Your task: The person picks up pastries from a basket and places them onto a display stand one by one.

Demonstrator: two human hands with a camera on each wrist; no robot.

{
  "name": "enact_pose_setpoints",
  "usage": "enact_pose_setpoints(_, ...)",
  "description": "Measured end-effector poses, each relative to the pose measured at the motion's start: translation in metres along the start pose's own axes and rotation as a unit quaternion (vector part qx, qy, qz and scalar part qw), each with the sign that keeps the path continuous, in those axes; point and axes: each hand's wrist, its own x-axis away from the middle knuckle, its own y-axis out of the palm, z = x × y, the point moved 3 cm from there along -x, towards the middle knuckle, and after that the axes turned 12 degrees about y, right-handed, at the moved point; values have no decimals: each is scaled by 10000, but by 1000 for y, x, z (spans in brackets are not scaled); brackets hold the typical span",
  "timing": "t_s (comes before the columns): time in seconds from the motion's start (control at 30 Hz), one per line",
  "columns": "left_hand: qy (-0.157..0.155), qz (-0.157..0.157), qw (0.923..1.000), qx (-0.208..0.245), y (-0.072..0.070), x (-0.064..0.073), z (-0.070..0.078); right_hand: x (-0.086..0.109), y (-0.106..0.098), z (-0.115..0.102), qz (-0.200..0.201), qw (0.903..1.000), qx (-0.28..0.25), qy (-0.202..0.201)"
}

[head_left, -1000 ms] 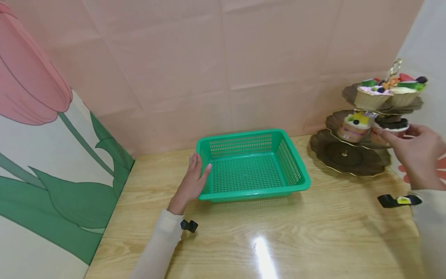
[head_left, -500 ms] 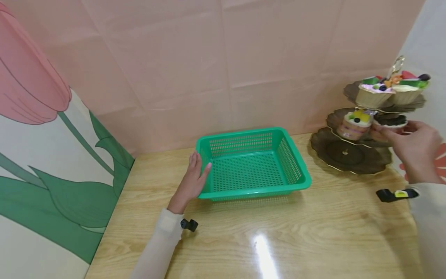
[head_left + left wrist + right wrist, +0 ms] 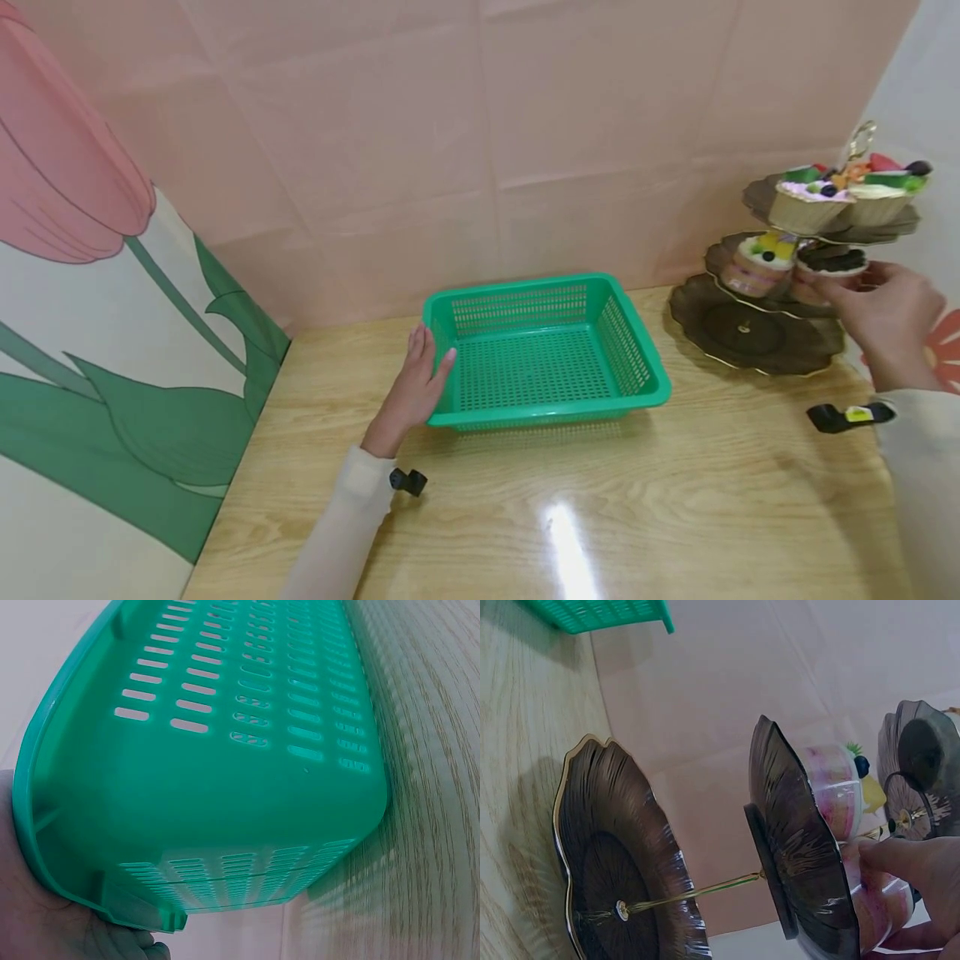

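Note:
A three-tier dark brown stand (image 3: 742, 337) is on the right side of the table. My right hand (image 3: 888, 312) holds a cupcake with a dark chocolate-like topping (image 3: 831, 262) on the middle tier, thumb and fingers at its sides. Left of it sits a cupcake with yellow fruit (image 3: 759, 265); the two look very close or touching. In the right wrist view, the thumb (image 3: 900, 859) presses on the pink patterned cup wall. My left hand (image 3: 411, 387) rests against the left rim of a green plastic basket (image 3: 551, 412), fingers straight.
On the top tier stand two fruit-topped cupcakes, one pink-creamed (image 3: 806, 208) and one white-creamed (image 3: 877, 204). The lowest tier is bare where it shows. A pink cloth wall (image 3: 375, 167) rises behind the wooden table (image 3: 480, 517).
My right hand has moved slightly left with the dark-topped cupcake across the middle tier, and the yellow-fruit cupcake has shifted slightly left. The left hand and basket have stayed put.

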Motion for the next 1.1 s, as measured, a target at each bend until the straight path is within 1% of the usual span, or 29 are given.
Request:
enact_pose_setpoints(0.1, 22, 21, 10000, 14, 0, 0, -1, -1, 3, -2, 47, 9998, 26, -216)
enact_pose_setpoints(0.23, -10, 30, 10000, -3, -2, 1, -2, -4, 5, -5, 15, 9992, 24, -396)
enact_pose_setpoints(0.43, -15, 38, 10000, -83, -4, 2, -5, -3, 9, -9, -155, 9994, -49, -320)
enact_pose_setpoints(0.53, -17, 70, 9999, -101, -3, 2, -6, -4, 9, -11, -152, 9992, -68, -361)
enact_pose_setpoints(0.6, -26, 74, 9999, -101, -1, 2, -6, 1, 8, -11, -129, 9992, -5, -373)
enact_pose_setpoints(0.63, -36, 64, 9999, -87, 0, 2, -6, 5, 7, -11, -129, 9994, 40, -327)
enact_pose_setpoints(0.73, -26, 47, 10000, -57, 1, 0, -4, 25, 2, -9, -65, 9993, 114, -356)
enact_pose_setpoints(0.83, -1, 59, 10000, -68, 1, -1, -2, 48, -1, -11, 25, 9974, 74, -711)
enact_pose_setpoints(0.87, 7, 74, 9999, -92, 1, -1, -2, 55, -1, -13, 77, 9954, 32, -950)
enact_pose_setpoints(0.93, 20, 119, 9998, -127, 2, -1, -1, 68, 0, -18, 61, 9914, 3, -1310)
enact_pose_setpoints(1.0, 35, 153, 9998, -136, 2, 0, -1, 81, 1, -23, -95, 9866, 73, -1627)
enact_pose_setpoints(1.07, 27, 163, 9998, -95, 1, 1, -2, 94, 3, -28, -342, 9814, 273, -1868)
enact_pose_setpoints(1.1, 13, 169, 9998, -45, 0, 2, -2, 100, 5, -30, -514, 9787, 464, -1934)
